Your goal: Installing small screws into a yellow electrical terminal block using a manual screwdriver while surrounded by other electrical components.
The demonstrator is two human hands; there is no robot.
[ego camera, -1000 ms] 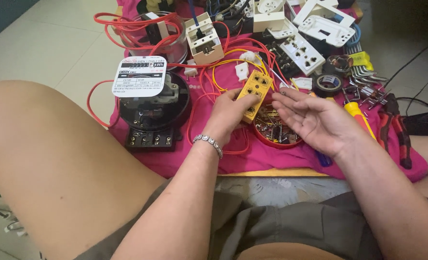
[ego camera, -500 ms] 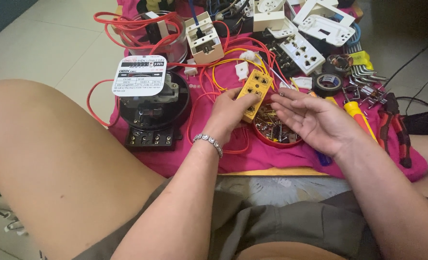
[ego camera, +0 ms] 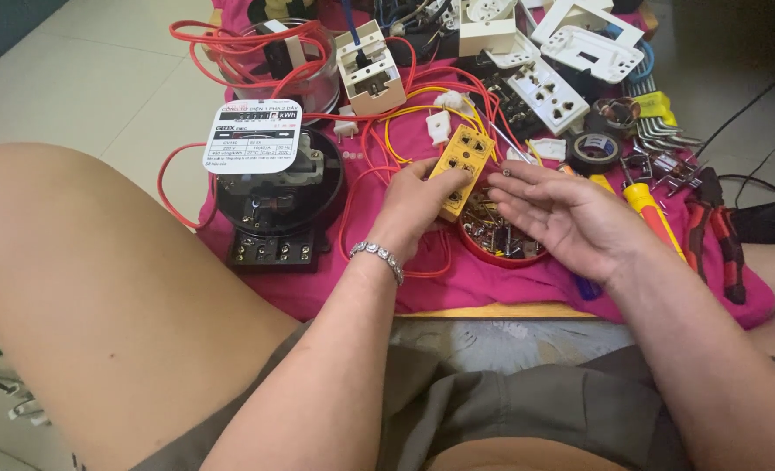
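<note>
My left hand [ego camera: 415,207] grips a yellow multi-socket outlet block [ego camera: 462,170], held upright over the pink cloth [ego camera: 492,283]. A beaded bracelet [ego camera: 376,255] circles that wrist. My right hand [ego camera: 562,212] hovers palm up just right of the block, with a small screw pinched at its fingertips near the block's upper edge. Under both hands sits a round red dish [ego camera: 501,244] holding several small screws and metal bits. Red and yellow wires [ego camera: 387,139] loop behind the block.
A black electricity meter with a white faceplate [ego camera: 274,187] sits at the left. White socket plates [ego camera: 540,83], a breaker box [ego camera: 372,68], black tape rolls [ego camera: 597,153], a yellow-handled screwdriver [ego camera: 654,214], hex keys [ego camera: 662,131] and red pliers [ego camera: 719,231] lie around. My bare knee [ego camera: 99,296] fills the left.
</note>
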